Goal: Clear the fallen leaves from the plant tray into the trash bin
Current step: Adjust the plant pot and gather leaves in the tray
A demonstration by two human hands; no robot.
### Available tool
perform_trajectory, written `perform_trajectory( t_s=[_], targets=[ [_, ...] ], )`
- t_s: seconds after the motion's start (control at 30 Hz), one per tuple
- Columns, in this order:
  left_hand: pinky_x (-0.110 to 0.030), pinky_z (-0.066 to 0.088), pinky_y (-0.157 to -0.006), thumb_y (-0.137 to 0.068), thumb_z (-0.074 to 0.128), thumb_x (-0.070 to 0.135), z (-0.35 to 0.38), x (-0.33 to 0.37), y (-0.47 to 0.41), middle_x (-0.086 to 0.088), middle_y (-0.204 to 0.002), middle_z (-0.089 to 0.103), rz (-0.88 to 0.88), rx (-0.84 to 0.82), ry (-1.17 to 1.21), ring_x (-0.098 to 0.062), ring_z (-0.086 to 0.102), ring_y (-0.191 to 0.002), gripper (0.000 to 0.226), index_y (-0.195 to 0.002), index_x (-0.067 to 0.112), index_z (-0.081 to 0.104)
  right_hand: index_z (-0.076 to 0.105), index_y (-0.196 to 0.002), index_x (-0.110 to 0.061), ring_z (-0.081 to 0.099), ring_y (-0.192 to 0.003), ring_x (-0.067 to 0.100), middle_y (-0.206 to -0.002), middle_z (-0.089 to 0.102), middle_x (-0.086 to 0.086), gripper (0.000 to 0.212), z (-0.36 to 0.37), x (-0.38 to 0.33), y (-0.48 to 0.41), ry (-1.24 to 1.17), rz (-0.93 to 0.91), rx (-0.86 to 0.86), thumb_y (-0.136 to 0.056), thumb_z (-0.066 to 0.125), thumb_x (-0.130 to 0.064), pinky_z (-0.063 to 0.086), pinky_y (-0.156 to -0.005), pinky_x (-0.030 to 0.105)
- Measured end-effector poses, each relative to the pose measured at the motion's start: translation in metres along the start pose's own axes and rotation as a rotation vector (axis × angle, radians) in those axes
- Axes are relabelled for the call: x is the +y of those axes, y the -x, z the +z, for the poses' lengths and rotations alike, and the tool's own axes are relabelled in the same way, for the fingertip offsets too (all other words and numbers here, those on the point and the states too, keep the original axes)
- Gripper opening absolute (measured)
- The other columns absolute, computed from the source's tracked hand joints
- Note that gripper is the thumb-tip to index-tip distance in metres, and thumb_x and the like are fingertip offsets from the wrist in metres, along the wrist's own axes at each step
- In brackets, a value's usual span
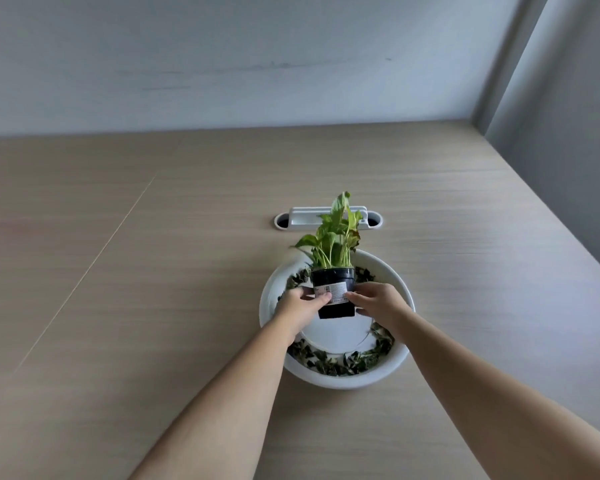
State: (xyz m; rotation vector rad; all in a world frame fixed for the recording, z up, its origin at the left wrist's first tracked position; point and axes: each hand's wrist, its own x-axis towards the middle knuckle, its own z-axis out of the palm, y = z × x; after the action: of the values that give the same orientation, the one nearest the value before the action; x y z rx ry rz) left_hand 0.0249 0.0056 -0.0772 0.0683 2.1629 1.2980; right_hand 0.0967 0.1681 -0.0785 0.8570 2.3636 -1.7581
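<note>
A round white plant tray [400,367] lies on the wooden table. Dark, dried fallen leaves [340,363] ring its inner edge, thickest along the near side. A small black plant pot [335,277] with a white label and green foliage stands upright over the tray's middle; whether it touches the tray floor I cannot tell. My left hand [300,304] grips the pot's left side and my right hand [378,301] grips its right side. No trash bin is in view.
A white cable grommet [302,220] is set into the table just behind the plant. A wall runs along the table's far edge, and a grey wall borders the right edge. A seam crosses the tabletop on the left.
</note>
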Motion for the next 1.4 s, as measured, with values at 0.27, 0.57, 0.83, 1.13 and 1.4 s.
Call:
perform_trajectory(
  t_s=[0.27,0.57,0.83,1.13,1.4],
  targets=[
    [-0.028,0.043,-0.085,-0.073,0.077,0.027,0.001,0.009,0.005,-0.001,-0.112,0.068,0.155,0.115,0.051,-0.017,0.061,-0.103,0.048,-0.119,0.022,0.06,0.058,-0.122,-0.017,0.061,-0.088,0.017,-0.107,0.063,-0.006,0.045,-0.001,-0.01,0.002,-0.044,-0.11,0.07,-0.08,0.068,-0.002,0.054,-0.064,0.028],
    [-0.024,0.04,-0.077,-0.075,0.076,0.023,0.016,-0.028,0.009,0.007,-0.1,0.068,0.108,0.122,0.067,-0.014,0.06,-0.096,0.034,-0.106,0.024,0.063,0.056,-0.111,-0.034,0.06,-0.086,0.005,-0.108,0.06,-0.016,0.045,0.014,0.03,0.004,-0.077,-0.061,0.021,-0.079,0.069,-0.006,0.058,-0.081,0.037],
    [-0.024,0.04,-0.079,-0.076,0.075,0.027,0.019,-0.038,0.009,0.009,-0.101,0.067,0.101,0.103,0.032,-0.011,0.057,-0.093,0.036,-0.109,0.028,0.061,0.053,-0.111,-0.041,0.067,-0.079,0.015,-0.118,0.059,-0.011,0.049,0.016,0.037,0.009,-0.066,-0.036,0.003,-0.081,0.066,-0.005,0.053,-0.088,0.051],
    [-0.03,0.05,-0.075,-0.077,0.07,0.028,0.006,-0.035,0.025,0.0,-0.097,0.066,0.162,0.037,-0.67,-0.02,0.062,-0.092,0.017,-0.086,0.017,0.061,0.069,-0.105,-0.014,0.063,-0.099,0.021,-0.112,0.068,0.005,0.023,0.004,0.03,0.024,0.568,0.017,-0.026,-0.084,0.061,-0.011,0.052,-0.087,0.029],
    [-0.035,0.041,-0.079,-0.076,0.068,0.043,0.023,-0.035,0.034,-0.004,-0.11,0.053,0.196,-0.113,-1.089,-0.028,0.053,-0.102,0.028,-0.095,0.028,0.054,0.063,-0.106,-0.018,0.062,-0.091,0.023,-0.103,0.066,0.005,0.035,0.027,0.03,0.042,0.927,-0.076,-0.173,-0.08,0.065,-0.042,0.053,-0.074,0.034]
  ],
)
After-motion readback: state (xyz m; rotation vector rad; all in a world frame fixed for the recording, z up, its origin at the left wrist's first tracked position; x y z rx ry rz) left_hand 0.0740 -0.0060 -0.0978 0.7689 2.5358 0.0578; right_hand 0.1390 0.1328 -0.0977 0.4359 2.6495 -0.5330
